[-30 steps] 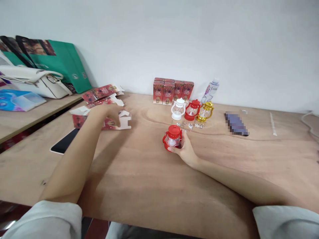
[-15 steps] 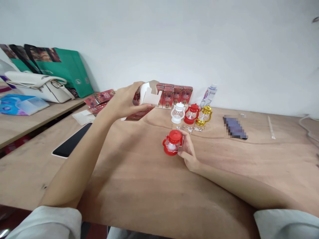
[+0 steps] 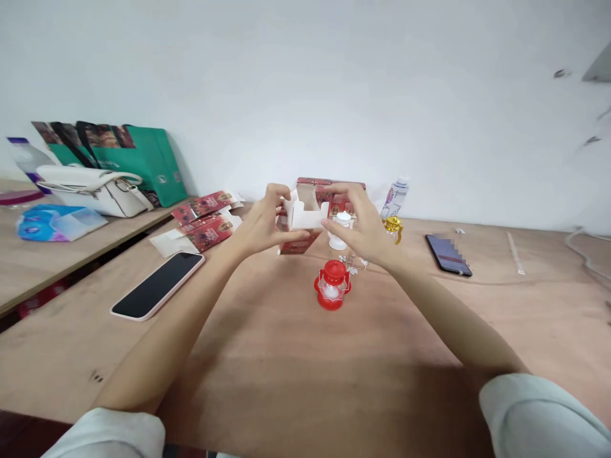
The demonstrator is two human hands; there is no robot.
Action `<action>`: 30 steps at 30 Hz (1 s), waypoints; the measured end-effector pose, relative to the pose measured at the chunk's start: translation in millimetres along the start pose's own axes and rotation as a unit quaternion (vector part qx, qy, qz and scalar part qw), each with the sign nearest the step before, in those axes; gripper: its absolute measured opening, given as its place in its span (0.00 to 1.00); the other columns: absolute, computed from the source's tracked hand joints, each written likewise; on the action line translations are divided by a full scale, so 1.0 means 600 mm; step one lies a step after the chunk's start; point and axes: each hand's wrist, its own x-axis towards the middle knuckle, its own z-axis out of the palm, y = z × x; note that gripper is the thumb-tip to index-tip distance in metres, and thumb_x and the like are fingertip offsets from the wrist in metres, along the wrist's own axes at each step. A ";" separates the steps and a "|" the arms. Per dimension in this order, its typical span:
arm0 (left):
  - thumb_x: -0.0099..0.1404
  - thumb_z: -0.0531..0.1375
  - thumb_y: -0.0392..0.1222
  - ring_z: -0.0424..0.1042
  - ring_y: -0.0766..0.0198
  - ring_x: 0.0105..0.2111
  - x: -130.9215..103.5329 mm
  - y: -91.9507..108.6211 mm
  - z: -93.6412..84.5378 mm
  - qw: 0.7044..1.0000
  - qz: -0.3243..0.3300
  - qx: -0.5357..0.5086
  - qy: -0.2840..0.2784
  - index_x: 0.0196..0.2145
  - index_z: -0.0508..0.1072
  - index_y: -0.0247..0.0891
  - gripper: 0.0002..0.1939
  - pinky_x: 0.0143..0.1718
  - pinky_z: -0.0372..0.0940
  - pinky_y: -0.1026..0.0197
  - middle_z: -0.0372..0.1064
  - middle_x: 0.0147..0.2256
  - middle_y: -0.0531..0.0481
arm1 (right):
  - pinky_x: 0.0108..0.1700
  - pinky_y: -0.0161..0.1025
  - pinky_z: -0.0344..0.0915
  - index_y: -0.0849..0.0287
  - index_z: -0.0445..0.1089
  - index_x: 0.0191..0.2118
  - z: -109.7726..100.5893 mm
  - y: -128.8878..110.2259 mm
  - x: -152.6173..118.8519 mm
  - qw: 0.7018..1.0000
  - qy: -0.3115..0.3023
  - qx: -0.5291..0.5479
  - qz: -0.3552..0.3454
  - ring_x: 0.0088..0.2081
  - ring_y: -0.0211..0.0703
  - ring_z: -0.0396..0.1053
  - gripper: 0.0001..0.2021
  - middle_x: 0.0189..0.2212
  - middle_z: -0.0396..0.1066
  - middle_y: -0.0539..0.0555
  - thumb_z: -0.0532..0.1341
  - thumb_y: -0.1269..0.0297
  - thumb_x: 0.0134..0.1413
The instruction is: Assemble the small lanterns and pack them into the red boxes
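Note:
A small open cardboard box (image 3: 305, 219), red printed outside and white inside, is held above the table with its flaps up. My left hand (image 3: 262, 222) grips it from the left, thumb along the lower front. On the opposite side, my right hand (image 3: 360, 222) has its thumb and fingers at the flap edges. Below the hands a red toy lantern (image 3: 333, 289) with a wire handle stands upright on the table. Behind my right hand are a white lantern (image 3: 338, 236) and a gold lantern (image 3: 393, 228), both partly covered.
Closed red boxes (image 3: 315, 182) stand by the wall. Flattened boxes (image 3: 210, 230) and a pink-edged phone (image 3: 159, 286) lie left. Small loose parts (image 3: 352, 264) lie behind the red lantern. A bottle (image 3: 396, 197) and dark phone (image 3: 449, 254) are right; a white handbag (image 3: 90, 191) sits far left.
My right hand has let go of the red lantern, leaving it standing on the table, and has moved up to the box. My left hand still holds the box.

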 end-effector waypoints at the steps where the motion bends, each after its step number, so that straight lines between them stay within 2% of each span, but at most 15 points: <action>1: 0.50 0.70 0.50 0.73 0.60 0.40 -0.001 0.000 0.001 1.000 0.010 0.003 0.001 0.46 0.58 0.41 0.33 0.41 0.72 0.53 0.64 0.44 0.48 | 0.56 0.53 0.62 0.53 0.66 0.47 -0.001 -0.001 0.012 1.000 -0.006 -0.004 -0.007 0.53 0.50 0.65 0.15 0.49 0.68 0.55 0.63 0.63 0.53; 4: 0.52 0.69 0.49 0.72 0.60 0.42 -0.005 0.004 -0.002 1.000 0.027 0.006 0.009 0.45 0.60 0.41 0.28 0.43 0.71 0.53 0.65 0.43 0.49 | 0.50 0.49 0.67 0.55 0.70 0.40 0.002 0.004 0.026 1.000 -0.016 0.020 0.007 0.47 0.47 0.69 0.11 0.44 0.70 0.54 0.65 0.59 0.52; 8: 0.53 0.69 0.49 0.71 0.58 0.46 -0.005 0.014 -0.011 0.999 0.043 0.022 0.002 0.49 0.62 0.41 0.29 0.44 0.70 0.56 0.67 0.48 0.46 | 0.47 0.46 0.69 0.55 0.70 0.38 0.003 0.014 0.018 0.997 -0.016 0.070 0.023 0.44 0.44 0.70 0.13 0.44 0.70 0.54 0.67 0.55 0.50; 10: 0.54 0.68 0.50 0.70 0.57 0.49 -0.003 0.019 -0.015 0.998 0.049 0.041 -0.024 0.51 0.64 0.41 0.30 0.44 0.70 0.58 0.67 0.50 0.44 | 0.49 0.47 0.68 0.53 0.72 0.40 -0.005 0.015 0.014 0.996 -0.056 0.070 -0.011 0.48 0.46 0.68 0.12 0.45 0.69 0.54 0.66 0.55 0.51; 12: 0.54 0.68 0.51 0.70 0.56 0.49 -0.002 0.023 -0.016 0.997 0.041 0.056 -0.046 0.50 0.65 0.40 0.29 0.43 0.69 0.58 0.68 0.49 0.43 | 0.49 0.46 0.68 0.50 0.73 0.43 -0.016 0.013 0.012 0.990 -0.122 0.059 -0.046 0.49 0.46 0.67 0.12 0.46 0.68 0.54 0.64 0.55 0.54; 14: 0.53 0.68 0.52 0.70 0.57 0.47 -0.002 0.024 -0.015 0.996 0.028 0.052 -0.061 0.49 0.65 0.39 0.29 0.44 0.69 0.57 0.68 0.48 0.44 | 0.48 0.46 0.68 0.48 0.72 0.48 -0.027 0.011 0.012 0.982 -0.179 0.031 -0.055 0.47 0.46 0.67 0.14 0.46 0.66 0.53 0.63 0.54 0.56; 16: 0.53 0.68 0.53 0.71 0.57 0.46 -0.003 0.024 -0.013 0.996 0.019 0.041 -0.072 0.49 0.64 0.40 0.30 0.45 0.69 0.56 0.68 0.48 0.45 | 0.47 0.46 0.68 0.48 0.69 0.52 -0.035 0.010 0.012 0.978 -0.203 -0.023 -0.047 0.43 0.46 0.67 0.17 0.46 0.66 0.54 0.61 0.54 0.57; 18: 0.52 0.68 0.53 0.72 0.58 0.45 -0.004 0.022 -0.009 0.996 0.021 0.040 -0.076 0.48 0.63 0.40 0.30 0.45 0.69 0.54 0.68 0.46 0.47 | 0.45 0.46 0.67 0.50 0.69 0.51 -0.040 0.013 0.013 0.978 -0.187 -0.088 -0.042 0.41 0.46 0.67 0.17 0.45 0.66 0.55 0.61 0.54 0.57; 20: 0.53 0.68 0.52 0.72 0.58 0.44 -0.006 0.021 -0.006 0.996 0.032 0.052 -0.071 0.47 0.63 0.40 0.29 0.45 0.68 0.54 0.69 0.45 0.47 | 0.43 0.44 0.65 0.53 0.70 0.46 -0.041 0.017 0.014 0.977 -0.150 -0.140 -0.051 0.40 0.46 0.67 0.15 0.43 0.67 0.55 0.62 0.53 0.56; 23: 0.54 0.67 0.53 0.72 0.57 0.44 -0.009 0.020 0.002 0.992 0.063 0.087 -0.062 0.47 0.63 0.40 0.28 0.42 0.68 0.56 0.69 0.46 0.44 | 0.39 0.42 0.63 0.55 0.68 0.39 -0.035 0.024 0.015 0.978 -0.107 -0.168 -0.067 0.37 0.45 0.65 0.12 0.39 0.67 0.54 0.64 0.53 0.54; 27: 0.55 0.67 0.55 0.72 0.55 0.45 -0.012 0.023 0.012 0.985 0.089 0.130 -0.072 0.46 0.64 0.40 0.27 0.39 0.68 0.58 0.69 0.49 0.42 | 0.39 0.41 0.63 0.56 0.62 0.30 -0.012 0.026 0.012 0.990 -0.090 -0.098 -0.052 0.37 0.43 0.66 0.09 0.35 0.69 0.52 0.62 0.61 0.56; 30: 0.56 0.66 0.57 0.71 0.55 0.46 -0.010 0.033 0.013 0.985 0.089 0.131 -0.071 0.46 0.67 0.42 0.26 0.42 0.67 0.57 0.69 0.48 0.43 | 0.39 0.40 0.66 0.56 0.59 0.27 0.004 0.026 0.010 0.999 -0.046 0.002 -0.007 0.40 0.43 0.69 0.11 0.35 0.71 0.51 0.61 0.62 0.55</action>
